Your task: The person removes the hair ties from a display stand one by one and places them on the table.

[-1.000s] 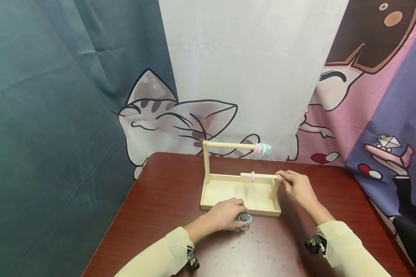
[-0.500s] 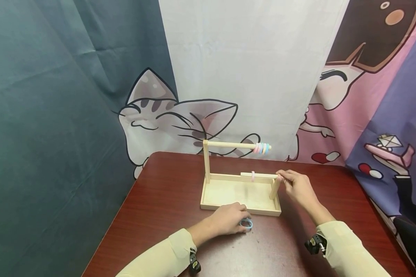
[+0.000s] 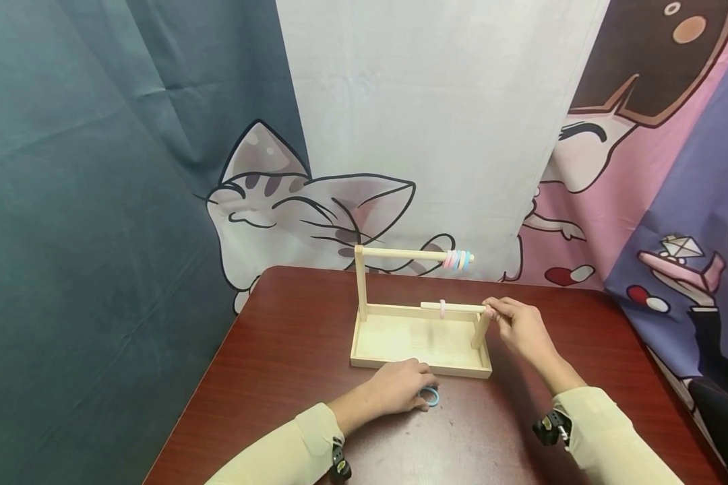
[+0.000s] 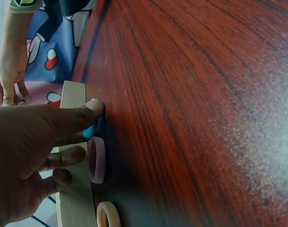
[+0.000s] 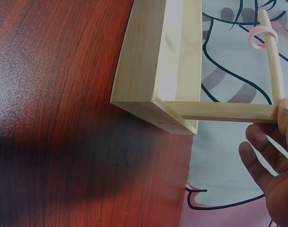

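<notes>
Rings first: one blue ring lies flat on the dark red wooden table, just in front of the pale wooden tray, under the fingertips of the left hand. One pink ring hangs on the low rod, and a cluster of pink and blue rings, too tight to count, sits at the end of the high rod. The left wrist view shows two more beside the tray, a pink one and a cream one. Two hands, two round rods, one rectangular tray. The left hand presses down on the blue ring with extended fingers. It has slid a little toward the person since a second ago, ring with it. The right hand stays put, fingertips pinching the low rod's end.
</notes>
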A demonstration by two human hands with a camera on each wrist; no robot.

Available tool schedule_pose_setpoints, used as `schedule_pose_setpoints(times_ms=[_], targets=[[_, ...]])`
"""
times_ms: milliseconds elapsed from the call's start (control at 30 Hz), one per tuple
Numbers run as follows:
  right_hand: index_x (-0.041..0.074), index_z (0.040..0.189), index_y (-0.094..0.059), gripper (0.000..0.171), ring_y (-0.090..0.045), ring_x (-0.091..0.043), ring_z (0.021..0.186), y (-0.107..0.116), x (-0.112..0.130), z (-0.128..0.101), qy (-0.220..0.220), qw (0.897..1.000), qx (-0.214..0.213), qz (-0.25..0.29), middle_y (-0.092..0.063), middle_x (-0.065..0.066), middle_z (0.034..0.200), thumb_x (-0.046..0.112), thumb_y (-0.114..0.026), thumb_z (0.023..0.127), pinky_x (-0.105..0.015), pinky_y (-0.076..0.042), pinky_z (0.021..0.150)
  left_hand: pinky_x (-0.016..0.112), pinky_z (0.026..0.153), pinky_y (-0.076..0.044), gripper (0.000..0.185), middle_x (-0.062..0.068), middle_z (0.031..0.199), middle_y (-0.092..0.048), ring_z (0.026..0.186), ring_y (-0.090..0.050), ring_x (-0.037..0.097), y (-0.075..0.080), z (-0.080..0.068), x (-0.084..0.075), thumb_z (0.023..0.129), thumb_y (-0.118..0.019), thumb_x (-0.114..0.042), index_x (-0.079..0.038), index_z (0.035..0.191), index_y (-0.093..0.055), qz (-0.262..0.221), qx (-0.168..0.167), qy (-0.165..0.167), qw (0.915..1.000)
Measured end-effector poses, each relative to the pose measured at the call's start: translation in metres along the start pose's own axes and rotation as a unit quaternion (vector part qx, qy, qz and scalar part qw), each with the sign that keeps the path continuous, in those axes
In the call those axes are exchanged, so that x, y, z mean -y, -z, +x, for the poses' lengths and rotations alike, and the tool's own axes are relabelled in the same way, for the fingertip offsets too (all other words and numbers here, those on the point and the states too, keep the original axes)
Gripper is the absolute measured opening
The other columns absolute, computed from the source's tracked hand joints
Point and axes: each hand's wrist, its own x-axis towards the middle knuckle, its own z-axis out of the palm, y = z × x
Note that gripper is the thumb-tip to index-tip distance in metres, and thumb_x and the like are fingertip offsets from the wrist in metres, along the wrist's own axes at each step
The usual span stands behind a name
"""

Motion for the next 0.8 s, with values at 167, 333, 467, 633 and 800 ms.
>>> schedule_pose_setpoints(times_ms=[167, 333, 467, 633, 800], targets=[[0.005, 0.109, -0.085, 0.016, -0.062, -0.012, 0.071, 0.001, 0.001, 0.000, 0.006, 1.000, 0.000, -0.001, -0.082, -0.007, 0.093, 0.000, -0.085, 0.093, -0.036, -0.055, 0.065, 0.017, 0.091, -0.056, 0.052, -0.016, 0.123, -0.075, 0.113, -0.069, 0.002, 0.002, -0.001, 0.000, 0.091, -0.086, -0.057, -0.032, 0.135, -0.076, -0.004, 0.003, 0.000, 1.0000], [0.006, 0.108, -0.085, 0.016, -0.060, -0.011, 0.070, 0.001, 0.001, 0.001, 0.009, 1.000, -0.002, 0.000, -0.082, -0.006, 0.092, 0.000, -0.086, 0.093, -0.025, -0.050, 0.065, 0.019, 0.093, -0.058, 0.050, -0.015, 0.123, -0.074, 0.114, -0.070, 0.003, 0.006, -0.003, 0.004, 0.095, -0.083, -0.058, -0.031, 0.137, -0.076, -0.019, -0.016, 0.006, 0.9997], [0.006, 0.108, -0.085, 0.016, -0.061, -0.012, 0.070, 0.002, 0.002, 0.002, 0.009, 1.000, -0.003, -0.001, -0.082, -0.006, 0.092, 0.000, -0.085, 0.093, -0.026, -0.051, 0.065, 0.021, 0.091, -0.059, 0.052, -0.015, 0.122, -0.074, 0.112, -0.069, 0.003, 0.010, -0.003, 0.011, 0.098, -0.077, -0.063, -0.031, 0.138, -0.075, -0.054, -0.045, 0.027, 0.9972], [0.003, 0.109, -0.085, 0.017, -0.065, -0.015, 0.071, 0.002, 0.003, 0.001, 0.010, 1.000, -0.001, -0.002, -0.082, -0.007, 0.091, -0.002, -0.085, 0.093, -0.041, -0.057, 0.065, 0.024, 0.091, -0.060, 0.048, -0.013, 0.124, -0.076, 0.113, -0.071, 0.005, 0.018, -0.001, 0.023, 0.101, -0.073, -0.063, -0.030, 0.136, -0.076, -0.090, -0.096, 0.061, 0.9895], [0.002, 0.110, -0.085, 0.019, -0.063, -0.014, 0.070, 0.003, 0.005, 0.001, 0.009, 1.000, 0.001, -0.001, -0.080, -0.007, 0.089, -0.005, -0.084, 0.092, -0.039, -0.056, 0.064, 0.031, 0.095, -0.061, 0.046, -0.010, 0.126, -0.078, 0.118, -0.073, 0.012, 0.029, 0.002, 0.036, 0.101, -0.075, -0.060, -0.028, 0.134, -0.077, -0.108, -0.135, 0.113, 0.9784]])
